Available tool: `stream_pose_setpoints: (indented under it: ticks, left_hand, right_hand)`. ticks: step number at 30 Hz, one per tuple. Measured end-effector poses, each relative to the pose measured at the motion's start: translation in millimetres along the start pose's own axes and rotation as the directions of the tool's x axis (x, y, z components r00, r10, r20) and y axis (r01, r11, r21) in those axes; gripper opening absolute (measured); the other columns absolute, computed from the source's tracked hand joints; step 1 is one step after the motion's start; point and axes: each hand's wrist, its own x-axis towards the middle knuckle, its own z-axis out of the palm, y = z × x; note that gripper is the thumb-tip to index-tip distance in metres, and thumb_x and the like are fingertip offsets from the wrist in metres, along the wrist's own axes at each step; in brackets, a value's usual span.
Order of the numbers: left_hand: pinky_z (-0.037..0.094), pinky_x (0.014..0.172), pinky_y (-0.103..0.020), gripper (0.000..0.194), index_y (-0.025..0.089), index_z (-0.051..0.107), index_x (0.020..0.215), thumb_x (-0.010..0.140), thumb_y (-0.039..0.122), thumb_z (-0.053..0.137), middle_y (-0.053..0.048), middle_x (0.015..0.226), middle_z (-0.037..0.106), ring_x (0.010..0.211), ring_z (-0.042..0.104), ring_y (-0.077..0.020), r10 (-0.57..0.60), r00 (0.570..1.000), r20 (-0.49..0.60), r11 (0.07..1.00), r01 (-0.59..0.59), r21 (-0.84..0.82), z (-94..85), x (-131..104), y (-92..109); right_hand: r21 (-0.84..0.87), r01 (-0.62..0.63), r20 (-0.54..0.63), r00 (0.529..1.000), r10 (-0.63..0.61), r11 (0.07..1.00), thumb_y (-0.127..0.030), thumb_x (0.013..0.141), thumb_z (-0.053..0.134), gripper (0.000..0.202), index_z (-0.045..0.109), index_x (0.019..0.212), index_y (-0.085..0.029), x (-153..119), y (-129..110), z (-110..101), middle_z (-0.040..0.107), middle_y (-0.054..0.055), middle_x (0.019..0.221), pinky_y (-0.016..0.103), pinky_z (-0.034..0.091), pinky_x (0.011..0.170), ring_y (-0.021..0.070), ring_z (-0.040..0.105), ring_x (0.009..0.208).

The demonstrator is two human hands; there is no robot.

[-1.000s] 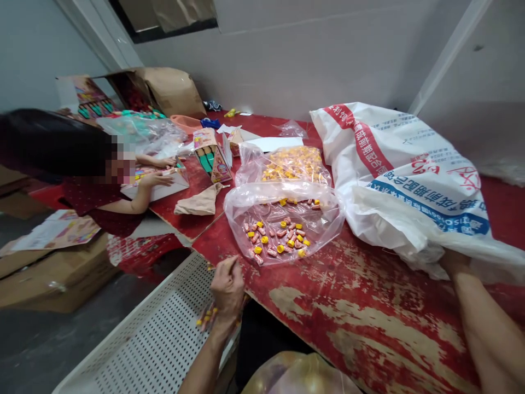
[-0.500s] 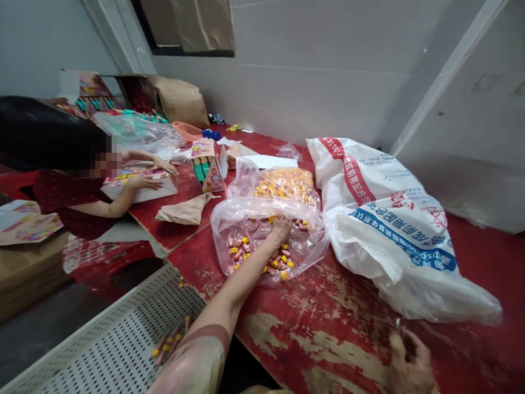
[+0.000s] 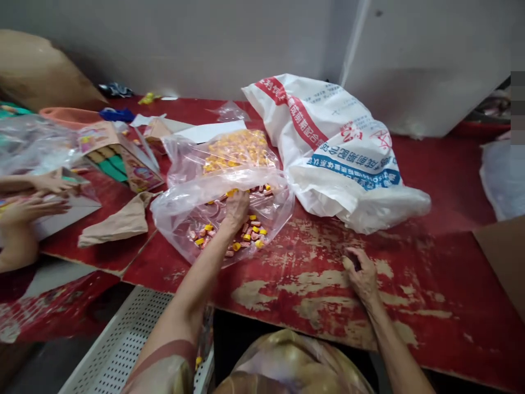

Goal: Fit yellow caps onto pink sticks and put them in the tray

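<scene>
Small pink and yellow pieces [image 3: 246, 232] lie in an open clear plastic bag [image 3: 180, 210] at the centre of the frame, on the worn red table [image 3: 430, 284]. Nearest, the right hand [image 3: 361, 273] rests on the bare tabletop at lower right, fingers loosely curled, holding nothing visible. The left hand [image 3: 235, 210] reaches into the bag, fingers curled down among the pieces; whether it grips any cannot be told. Behind lies a second bag of yellow pieces [image 3: 238, 150], with a white woven sack [image 3: 328, 148] at upper right.

Head camera's looking forward and down from close above the red table [image 3: 430, 262], facing the far wall [image 3: 205, 44].
</scene>
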Motion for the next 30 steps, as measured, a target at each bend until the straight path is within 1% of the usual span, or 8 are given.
stream_pose_setpoints:
  ticks: [4, 6, 11, 15, 19, 24, 27, 30]
  left_hand:
    - [0.043, 0.084, -0.036, 0.017, 0.011, 0.056, 0.089, 0.085, 0.008, 0.039, -0.016, 0.100, 0.059, 0.096, 0.056, -0.0252, -0.073, 0.964, -0.256, 0.938, -0.021, -0.346, -14.0, -38, 25]
    - [0.044, 0.082, -0.033, 0.012, 0.015, 0.054, 0.081, 0.087, 0.018, 0.044, -0.009, 0.088, 0.059, 0.087, 0.057, -0.0199, -0.203, 0.931, -0.303, 0.729, -0.063, -0.681, -20.2, -67, 53]
    - [0.047, 0.063, -0.023, 0.024, 0.017, 0.054, 0.093, 0.080, 0.036, 0.060, 0.000, 0.079, 0.059, 0.064, 0.057, -0.0101, -0.119, 0.981, 0.152, -0.202, 0.126, -0.971, -17.3, -130, 134]
    - [0.047, 0.067, -0.023, 0.027, 0.015, 0.061, 0.091, 0.074, 0.035, 0.068, 0.000, 0.080, 0.061, 0.066, 0.057, -0.0090, -0.054, 0.957, 0.285, -0.414, 0.238, -0.878, -3.7, -154, 163]
    - [0.046, 0.074, -0.024, 0.017, 0.015, 0.064, 0.086, 0.079, 0.030, 0.060, -0.001, 0.081, 0.063, 0.074, 0.057, -0.0116, -0.084, 0.956, 0.281, -0.294, 0.246, -0.924, -0.4, -169, 167]
    - [0.045, 0.082, -0.030, 0.023, 0.017, 0.062, 0.095, 0.084, 0.013, 0.042, -0.005, 0.091, 0.065, 0.086, 0.058, -0.0163, 0.030, 0.990, 0.136, 0.191, 0.128, -0.973, -0.8, -187, 165]
    - [0.046, 0.079, -0.031, 0.021, 0.016, 0.061, 0.081, 0.078, 0.006, 0.043, -0.007, 0.084, 0.062, 0.082, 0.056, -0.0178, 0.188, 0.979, 0.082, 0.526, -0.029, -0.850, 0.4, -191, 164]
    - [0.048, 0.072, -0.029, 0.018, 0.017, 0.059, 0.077, 0.076, 0.006, 0.045, -0.007, 0.085, 0.059, 0.078, 0.055, -0.0177, 0.188, 0.981, 0.046, 0.677, -0.096, -0.729, -0.8, -189, 159]
  right_hand:
    - [0.035, -0.079, 0.002, 0.997, 0.079, 0.996, -0.043, 0.084, 0.050, 0.034, 0.060, 0.104, -0.017, -1, 0, 1, 0.065, 0.007, 0.092, 0.030, 0.049, 0.071, 0.0181, 0.061, 0.079]
    - [0.033, -0.014, 0.038, 0.999, 0.013, 0.999, -0.041, 0.085, 0.050, 0.033, 0.060, 0.105, -0.017, -2, -4, 4, 0.065, 0.007, 0.096, 0.030, 0.049, 0.074, 0.0183, 0.062, 0.083]
    - [-0.001, 0.210, 0.135, 0.969, -0.208, 0.978, -0.035, 0.090, 0.048, 0.029, 0.057, 0.110, -0.016, -1, -35, 11, 0.063, 0.007, 0.097, 0.027, 0.048, 0.072, 0.0167, 0.061, 0.083]
    - [-0.068, 0.326, 0.165, 0.936, -0.311, 0.943, -0.032, 0.091, 0.046, 0.028, 0.055, 0.111, -0.015, 0, -55, 13, 0.062, 0.007, 0.095, 0.026, 0.046, 0.067, 0.0152, 0.060, 0.076]
    - [-0.171, 0.386, 0.214, 0.913, -0.349, 0.906, -0.029, 0.092, 0.041, 0.027, 0.056, 0.109, -0.014, -1, -66, 12, 0.062, 0.007, 0.093, 0.025, 0.043, 0.063, 0.0151, 0.060, 0.074]
    - [-0.236, 0.399, 0.349, 0.886, -0.305, 0.886, -0.034, 0.094, 0.040, 0.026, 0.057, 0.105, -0.018, 3, -74, 3, 0.063, 0.004, 0.091, 0.024, 0.038, 0.058, 0.0140, 0.060, 0.074]
    - [-0.358, 0.466, 0.570, 0.795, -0.205, 0.809, -0.035, 0.091, 0.042, 0.023, 0.059, 0.090, -0.020, 10, -76, -4, 0.063, 0.003, 0.080, 0.025, 0.031, 0.051, 0.0150, 0.060, 0.067]
    - [-0.484, 0.551, 0.732, 0.680, -0.029, 0.680, -0.029, 0.087, 0.046, 0.017, 0.059, 0.080, -0.020, 20, -80, -3, 0.063, 0.005, 0.074, 0.026, 0.023, 0.047, 0.0161, 0.059, 0.058]
